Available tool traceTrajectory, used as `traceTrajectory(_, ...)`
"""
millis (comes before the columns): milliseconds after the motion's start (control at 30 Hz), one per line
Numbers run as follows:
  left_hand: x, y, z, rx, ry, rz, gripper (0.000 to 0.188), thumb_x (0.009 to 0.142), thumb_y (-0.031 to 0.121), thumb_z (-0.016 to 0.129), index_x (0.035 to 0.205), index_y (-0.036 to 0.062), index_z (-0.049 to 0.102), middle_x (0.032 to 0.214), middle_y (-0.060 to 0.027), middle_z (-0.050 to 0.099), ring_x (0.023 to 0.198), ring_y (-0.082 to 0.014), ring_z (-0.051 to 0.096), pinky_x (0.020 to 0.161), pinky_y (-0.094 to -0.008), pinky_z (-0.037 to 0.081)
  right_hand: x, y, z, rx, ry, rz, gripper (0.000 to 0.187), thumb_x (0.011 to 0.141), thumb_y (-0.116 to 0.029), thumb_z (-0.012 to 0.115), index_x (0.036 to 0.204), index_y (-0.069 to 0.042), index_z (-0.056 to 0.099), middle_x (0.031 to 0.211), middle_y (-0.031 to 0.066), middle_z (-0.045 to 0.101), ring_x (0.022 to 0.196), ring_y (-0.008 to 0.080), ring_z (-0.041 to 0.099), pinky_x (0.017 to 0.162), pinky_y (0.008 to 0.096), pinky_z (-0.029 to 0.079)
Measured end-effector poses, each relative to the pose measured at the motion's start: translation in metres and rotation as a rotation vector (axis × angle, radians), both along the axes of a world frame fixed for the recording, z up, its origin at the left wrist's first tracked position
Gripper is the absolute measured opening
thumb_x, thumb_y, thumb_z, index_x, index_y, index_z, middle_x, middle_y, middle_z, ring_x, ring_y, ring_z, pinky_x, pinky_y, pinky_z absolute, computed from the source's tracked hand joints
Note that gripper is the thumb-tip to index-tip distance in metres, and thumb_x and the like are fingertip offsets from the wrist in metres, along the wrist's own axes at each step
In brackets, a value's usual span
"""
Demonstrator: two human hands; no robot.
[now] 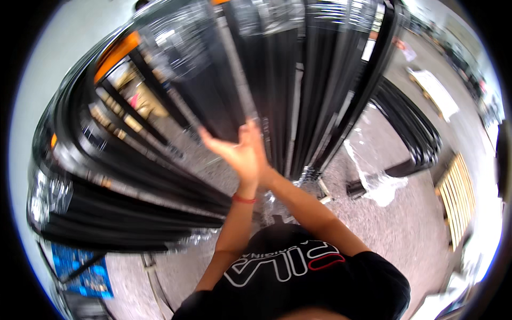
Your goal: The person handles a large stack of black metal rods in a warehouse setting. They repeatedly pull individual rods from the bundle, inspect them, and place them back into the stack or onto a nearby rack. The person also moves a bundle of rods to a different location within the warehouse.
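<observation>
My left hand (pixel 241 158), with a red band round the wrist, is raised in the middle with fingers stretched out and apart. Close against it, partly hidden behind it and blurred, is my right hand (pixel 260 148), its fingers pointing up and away. I see nothing held in either hand. Just beyond them stand long black bars (pixel 277 90), bundled side by side. Clear plastic film (pixel 170 40) wraps their far ends. Whether my fingertips touch the bars, I cannot tell.
More black bars (pixel 133 213) curve along the left, beside an orange rack part (pixel 116 56). To the right, another wrapped black bundle (pixel 408 122) lies near loose clear film (pixel 381 186). A wooden pallet (pixel 457 202) stands far right. A blue crate (pixel 80 272) sits lower left.
</observation>
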State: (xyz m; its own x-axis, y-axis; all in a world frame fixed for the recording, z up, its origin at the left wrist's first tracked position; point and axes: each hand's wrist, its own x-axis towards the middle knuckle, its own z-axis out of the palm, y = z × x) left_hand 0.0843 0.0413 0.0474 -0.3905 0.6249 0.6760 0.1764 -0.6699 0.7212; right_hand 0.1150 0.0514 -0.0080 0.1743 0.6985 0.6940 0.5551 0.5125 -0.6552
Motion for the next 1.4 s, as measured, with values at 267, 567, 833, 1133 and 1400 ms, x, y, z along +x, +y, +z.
traceTrajectory(267, -0.003, -0.002, 0.002, -0.035, -0.053, -0.048, 0.069, 0.074, -0.01, 0.048, 0.131, 0.0014, 0.01, 0.124, -0.0212, 0.028, 0.111, -0.0292, 0.039, 0.098, -0.0417, 0.031, -0.013, 0.017, -0.014, -0.028, -0.351, -0.218, 0.049, 0.076, -0.016, 0.045, 0.115, 0.013, 0.037, 0.129, 0.0277, 0.023, 0.113, 0.0391, 0.033, 0.088, 0.0441, 0.035)
traceTrajectory(567, -0.003, 0.005, -0.006, -0.06, 0.016, 0.008, 0.065, 0.071, -0.008, 0.048, 0.127, -0.0047, 0.016, 0.12, -0.0231, 0.031, 0.108, -0.0311, 0.042, 0.096, -0.0408, 0.035, -0.003, 0.011, -0.005, 0.074, -0.304, -0.21, 0.047, 0.076, -0.016, 0.048, 0.113, 0.011, 0.041, 0.124, 0.0287, 0.028, 0.11, 0.04, 0.035, 0.088, 0.0438, 0.036)
traceTrajectory(833, -0.006, 0.001, -0.004, -0.063, 0.027, -0.021, 0.061, 0.071, -0.01, 0.047, 0.125, -0.0042, 0.017, 0.119, -0.0227, 0.031, 0.109, -0.0334, 0.043, 0.096, -0.0412, 0.038, -0.005, 0.006, -0.001, 0.113, -0.304, -0.184, 0.043, 0.07, -0.019, 0.054, 0.104, 0.007, 0.049, 0.128, 0.031, 0.021, 0.111, 0.0416, 0.033, 0.083, 0.047, 0.037)
traceTrajectory(1133, -0.002, -0.02, 0.01, -0.142, 0.02, -0.009, 0.06, 0.075, -0.008, 0.044, 0.127, -0.0005, 0.016, 0.124, -0.0229, 0.027, 0.111, -0.0364, 0.041, 0.095, -0.044, 0.04, -0.016, 0.002, 0.003, 0.031, -0.2, -0.17, 0.052, 0.074, -0.019, 0.051, 0.117, 0.007, 0.037, 0.124, 0.0314, 0.028, 0.107, 0.04, 0.039, 0.086, 0.0435, 0.038)
traceTrajectory(1400, 0.024, -0.068, 0.007, -0.402, -0.839, -1.597, 0.058, 0.082, 0.004, 0.039, 0.135, 0.0019, 0.016, 0.133, -0.0202, 0.03, 0.125, -0.0334, 0.028, 0.104, -0.0486, 0.019, -0.002, -0.094, 0.082, -0.302, -0.378, -0.972, 0.046, 0.087, -0.012, 0.032, 0.132, -0.006, 0.026, 0.135, 0.0132, 0.033, 0.124, 0.0243, 0.033, 0.102, 0.0364, 0.027)
